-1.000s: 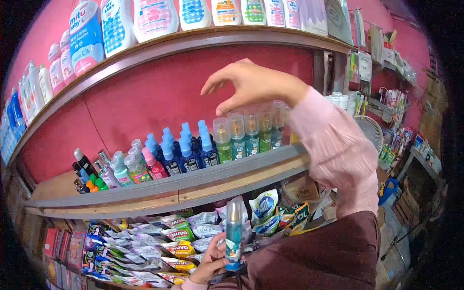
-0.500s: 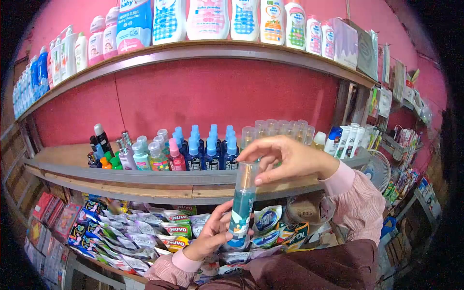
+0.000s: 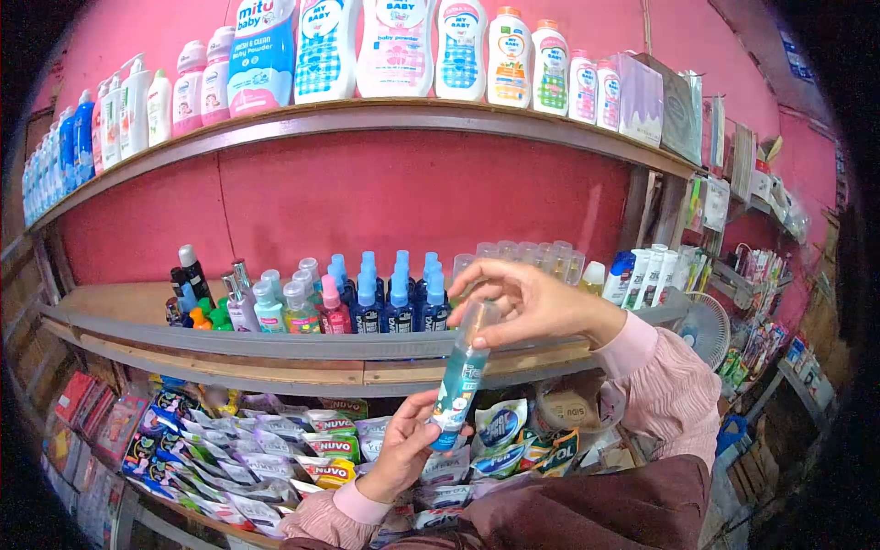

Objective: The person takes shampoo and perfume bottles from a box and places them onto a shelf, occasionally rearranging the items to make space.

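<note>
A slim teal spray bottle (image 3: 458, 390) with a printed label and a tall clear cap (image 3: 478, 323) is tilted in front of me, its top leaning right. My left hand (image 3: 408, 446) grips it low down, thumb across the front. At the top, my right hand (image 3: 543, 307) has its thumb and fingers closed around the cap, which sits on the bottle. Behind my right hand, a group of clear-capped bottles (image 3: 509, 251) stands on the shelf, partly hidden. To their left are blue spray bottles (image 3: 400, 307) in rows.
The middle shelf (image 3: 275, 344) also carries a pink bottle (image 3: 334, 310), small green and orange bottles, and white bottles (image 3: 651, 278) on the right. Baby powder bottles (image 3: 325, 55) line the upper shelf. Below lie many pouches (image 3: 332, 446). A fan (image 3: 704, 328) stands at right.
The bottle has turned so that lettering now shows on its label, and it leans more. My right hand has closed further over the cap. The view has tilted up slightly.
</note>
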Demonstrator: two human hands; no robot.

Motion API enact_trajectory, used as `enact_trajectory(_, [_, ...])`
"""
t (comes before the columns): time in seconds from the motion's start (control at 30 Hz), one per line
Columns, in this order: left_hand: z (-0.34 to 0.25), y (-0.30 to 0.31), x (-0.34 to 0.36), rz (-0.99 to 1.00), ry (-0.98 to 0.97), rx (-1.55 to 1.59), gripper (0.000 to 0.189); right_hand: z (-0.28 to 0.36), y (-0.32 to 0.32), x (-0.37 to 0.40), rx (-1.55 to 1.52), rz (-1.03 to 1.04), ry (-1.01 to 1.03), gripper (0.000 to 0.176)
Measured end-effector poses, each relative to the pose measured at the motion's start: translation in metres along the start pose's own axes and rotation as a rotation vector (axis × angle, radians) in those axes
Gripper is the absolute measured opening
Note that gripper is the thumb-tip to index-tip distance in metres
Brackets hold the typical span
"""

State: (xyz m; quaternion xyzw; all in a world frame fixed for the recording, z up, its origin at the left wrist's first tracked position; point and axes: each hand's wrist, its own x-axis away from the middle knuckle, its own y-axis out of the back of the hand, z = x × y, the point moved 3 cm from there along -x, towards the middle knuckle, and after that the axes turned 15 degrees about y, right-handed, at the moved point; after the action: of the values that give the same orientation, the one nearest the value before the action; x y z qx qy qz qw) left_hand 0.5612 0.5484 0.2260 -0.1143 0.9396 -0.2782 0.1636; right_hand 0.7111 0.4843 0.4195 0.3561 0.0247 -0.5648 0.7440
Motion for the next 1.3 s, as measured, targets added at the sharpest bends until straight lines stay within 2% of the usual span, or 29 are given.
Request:
enact_trajectory(0.1, [-0.002, -0.002, 0.002, 0.018, 0.029, -0.038, 0.055, 0.007, -0.004, 0.001, 0.070, 0.103, 0.065, 0.040])
enact_trajectory(0.2, [-0.007, -0.012, 0.006, 0.027, -0.073, -0.010, 0.061, 0.019, 0.002, 0.000, 0.177, 0.119, 0.132, 0.040])
enact_trajectory(0.27, [-0.007, -0.007, 0.012, 0.062, -0.078, -0.079, 0.063, 0.041, 0.018, -0.003, 0.214, -0.071, 0.194, 0.039])
enact_trajectory(0.33, [-0.003, 0.000, 0.023, 0.094, -0.052, -0.087, 0.060, 0.065, 0.042, -0.006, 0.424, -0.228, 0.380, 0.038])
enact_trajectory(0.4, [0.012, 0.019, 0.042, 0.043, 0.014, -0.140, 0.052, 0.077, 0.058, -0.008, 0.538, -0.418, 0.511, 0.038])
enact_trajectory(0.47, [0.029, 0.038, 0.058, 0.003, 0.044, -0.161, 0.048, 0.078, 0.071, -0.015, 0.720, -0.504, 0.559, 0.038])
enact_trajectory(0.53, [0.038, 0.048, 0.070, -0.055, 0.072, -0.141, 0.046, 0.069, 0.075, -0.028, 0.989, -0.433, 0.548, 0.038])
enact_trajectory(0.57, [0.041, 0.052, 0.076, -0.084, 0.087, -0.133, 0.045, 0.059, 0.076, -0.037, 1.028, -0.397, 0.546, 0.038])
enact_trajectory(0.77, [0.043, 0.070, 0.111, -0.233, 0.060, -0.122, 0.047, -0.010, 0.094, -0.074, 0.962, -0.183, 0.251, 0.049])
enact_trajectory(0.8, [0.043, 0.072, 0.116, -0.258, 0.039, -0.107, 0.046, -0.018, 0.093, -0.079, 0.959, -0.165, 0.292, 0.051])
enact_trajectory(0.87, [0.044, 0.080, 0.124, -0.283, 0.061, -0.130, 0.051, -0.030, 0.096, -0.081, 0.924, -0.084, 0.067, 0.053])
enact_trajectory(0.93, [0.037, 0.079, 0.126, -0.231, 0.099, -0.150, 0.051, -0.038, 0.093, -0.079, 0.929, -0.062, -0.001, 0.054])
enact_trajectory(0.97, [0.036, 0.074, 0.131, -0.302, 0.094, -0.121, 0.052, -0.040, 0.091, -0.078, 0.908, -0.068, -0.038, 0.053])
enact_trajectory(1.2, [0.017, 0.069, 0.123, -0.357, 0.033, -0.319, 0.054, -0.061, 0.095, -0.076, 0.993, -0.007, 0.007, 0.051])
enact_trajectory(1.3, [0.013, 0.070, 0.119, -0.350, 0.031, -0.364, 0.052, -0.059, 0.096, -0.077, 0.847, 0.051, -0.236, 0.043])
